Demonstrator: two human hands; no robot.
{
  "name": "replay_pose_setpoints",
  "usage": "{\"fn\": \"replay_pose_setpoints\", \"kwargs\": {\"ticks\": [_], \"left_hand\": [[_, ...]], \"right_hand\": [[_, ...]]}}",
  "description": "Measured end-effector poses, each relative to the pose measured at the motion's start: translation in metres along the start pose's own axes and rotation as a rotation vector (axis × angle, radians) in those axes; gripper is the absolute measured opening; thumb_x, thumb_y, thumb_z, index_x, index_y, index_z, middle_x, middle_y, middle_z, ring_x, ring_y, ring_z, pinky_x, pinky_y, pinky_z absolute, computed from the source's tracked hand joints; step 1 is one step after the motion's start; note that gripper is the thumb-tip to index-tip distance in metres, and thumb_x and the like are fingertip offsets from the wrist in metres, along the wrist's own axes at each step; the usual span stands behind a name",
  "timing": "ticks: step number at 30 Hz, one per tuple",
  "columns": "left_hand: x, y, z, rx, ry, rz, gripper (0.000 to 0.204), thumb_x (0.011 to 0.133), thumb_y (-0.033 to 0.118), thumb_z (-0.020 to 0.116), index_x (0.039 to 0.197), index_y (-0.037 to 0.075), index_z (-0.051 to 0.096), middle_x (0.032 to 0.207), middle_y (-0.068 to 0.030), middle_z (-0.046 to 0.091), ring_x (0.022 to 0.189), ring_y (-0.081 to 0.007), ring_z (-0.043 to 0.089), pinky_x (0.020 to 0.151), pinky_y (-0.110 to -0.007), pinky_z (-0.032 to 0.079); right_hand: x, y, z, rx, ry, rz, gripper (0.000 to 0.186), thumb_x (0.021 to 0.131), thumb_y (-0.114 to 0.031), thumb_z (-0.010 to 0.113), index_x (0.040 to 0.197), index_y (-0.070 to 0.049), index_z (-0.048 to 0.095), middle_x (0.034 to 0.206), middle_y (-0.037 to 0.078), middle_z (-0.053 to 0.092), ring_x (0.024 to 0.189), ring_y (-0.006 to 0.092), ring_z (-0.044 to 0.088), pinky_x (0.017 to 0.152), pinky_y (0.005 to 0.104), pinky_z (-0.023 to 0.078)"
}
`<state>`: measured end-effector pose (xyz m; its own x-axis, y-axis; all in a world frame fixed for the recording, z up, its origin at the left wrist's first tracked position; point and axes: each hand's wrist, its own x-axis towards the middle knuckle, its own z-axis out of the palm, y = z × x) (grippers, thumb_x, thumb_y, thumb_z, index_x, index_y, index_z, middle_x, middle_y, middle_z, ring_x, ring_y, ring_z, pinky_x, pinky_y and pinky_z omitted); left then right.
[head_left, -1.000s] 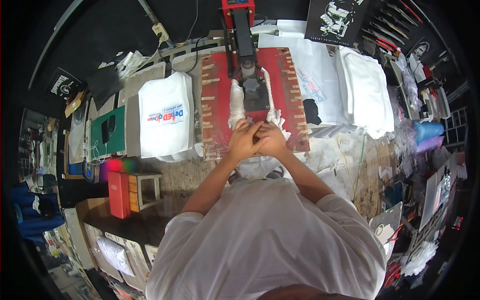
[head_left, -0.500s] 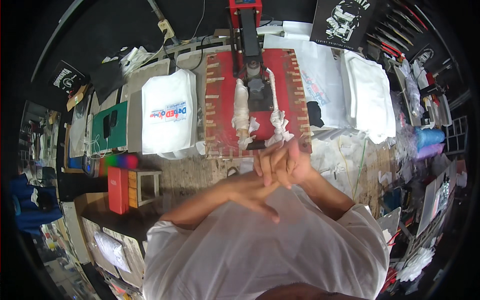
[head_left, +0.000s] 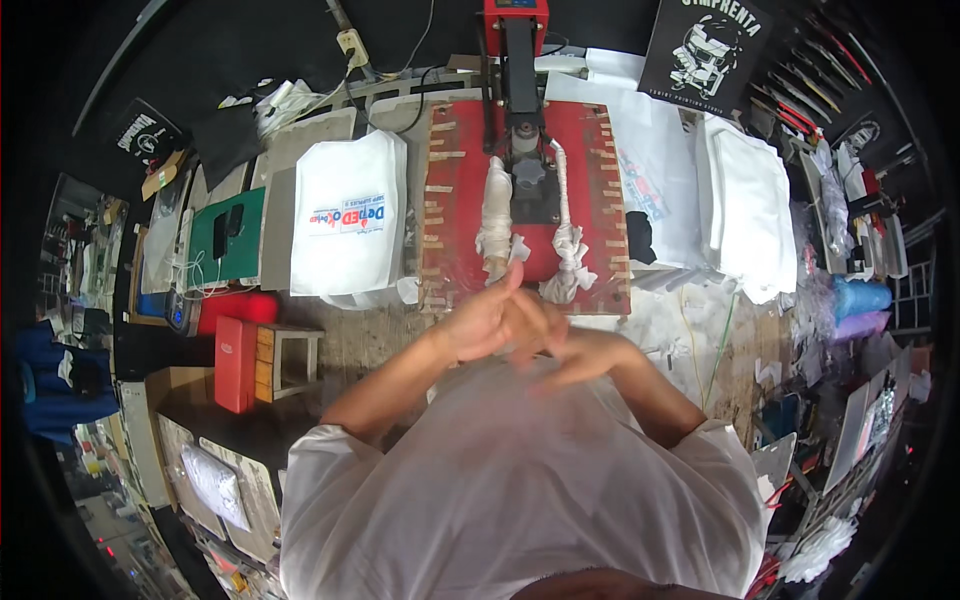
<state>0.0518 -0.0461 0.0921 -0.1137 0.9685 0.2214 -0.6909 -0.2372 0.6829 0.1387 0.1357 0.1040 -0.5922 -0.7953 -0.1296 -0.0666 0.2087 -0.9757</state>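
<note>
My left hand point(head_left: 485, 325) is raised in front of the heat press, thumb up and fingers apart but partly blurred. My right hand point(head_left: 585, 355) crosses close beside it, fingers stretched leftward and smeared; whether they touch is unclear, and neither holds anything visible. Beyond them stands the red heat press point(head_left: 462, 165), a taped-edge plate under a dark arm, with two cloth-wrapped handles point(head_left: 496, 205) pointing toward me. A stack of printed white fabric pieces point(head_left: 345, 260) lies to the left of the press, and a plain white stack point(head_left: 750, 210) to the right.
A green mat point(head_left: 230, 265) with black devices and white cables is at the left. Below it are a red box point(head_left: 234, 365) and a small wooden stool point(head_left: 300, 375). A printed white sheet point(head_left: 650, 150) lies right of the press; cluttered racks point(head_left: 850, 410) line the right side.
My hands left the handle ends and came down toward my body, clasping and twisting. Since then the left has risen and the right has dropped, their fingers shifting apart.
</note>
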Motion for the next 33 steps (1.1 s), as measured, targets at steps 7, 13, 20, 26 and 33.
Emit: {"fn": "replay_pose_setpoints", "kwargs": {"ticks": [7, 13, 20, 26, 33], "left_hand": [[-0.004, 0.000, 0.011, 0.592, 0.568, 0.189, 0.059, 0.074, -0.013, 0.038, 0.127, 0.002, 0.059, 0.137, -0.0130, 0.054, 0.129, -0.0215, 0.049, 0.111, -0.035, 0.035], [-0.005, -0.014, 0.009, 0.859, 0.742, 0.322, 0.033, 0.069, -0.014, 0.034, 0.079, -0.003, 0.064, 0.082, -0.0089, 0.066, 0.080, -0.0151, 0.062, 0.076, -0.027, 0.048], [-0.008, -0.037, 0.000, 0.831, 0.848, 0.266, 0.011, 0.063, -0.006, 0.036, 0.053, 0.000, 0.034, 0.052, -0.0036, 0.038, 0.050, -0.0102, 0.033, 0.046, -0.031, 0.024], [-0.006, -0.019, 0.012, 0.952, 0.721, 0.166, 0.011, 0.064, -0.008, 0.036, 0.058, 0.000, 0.042, 0.054, -0.0045, 0.040, 0.052, -0.0104, 0.037, 0.048, -0.030, 0.030], [-0.009, -0.006, 0.022, 1.166, 0.681, 0.027, 0.011, 0.072, -0.008, 0.046, 0.070, 0.001, 0.052, 0.065, -0.0098, 0.054, 0.060, -0.0206, 0.053, 0.057, -0.034, 0.042]], "right_hand": [[0.009, -0.015, -0.018, -0.415, 1.031, -0.061, 0.053, 0.068, 0.015, 0.051, 0.118, -0.002, 0.058, 0.116, 0.017, 0.062, 0.108, 0.0359, 0.062, 0.094, 0.0397, 0.049], [0.009, 0.009, -0.017, -0.447, 1.116, -0.170, 0.012, 0.060, 0.012, 0.041, 0.059, 0.001, 0.046, 0.057, 0.009, 0.054, 0.052, 0.0234, 0.048, 0.050, 0.0333, 0.038], [0.017, 0.038, 0.005, -0.002, 1.090, -0.061, 0.005, 0.061, 0.004, 0.041, 0.057, 0.001, 0.043, 0.049, 0.010, 0.043, 0.047, 0.0171, 0.040, 0.046, 0.0331, 0.030], [0.005, -0.012, -0.003, -0.411, 0.490, 0.321, 0.012, 0.069, 0.002, 0.051, 0.071, -0.002, 0.063, 0.067, 0.013, 0.064, 0.067, 0.0288, 0.062, 0.065, 0.0411, 0.048], [0.001, -0.005, 0.001, -1.167, 0.727, 0.497, 0.021, 0.076, -0.002, 0.062, 0.096, 0.000, 0.067, 0.109, 0.020, 0.063, 0.106, 0.0368, 0.059, 0.093, 0.0502, 0.044]]}}
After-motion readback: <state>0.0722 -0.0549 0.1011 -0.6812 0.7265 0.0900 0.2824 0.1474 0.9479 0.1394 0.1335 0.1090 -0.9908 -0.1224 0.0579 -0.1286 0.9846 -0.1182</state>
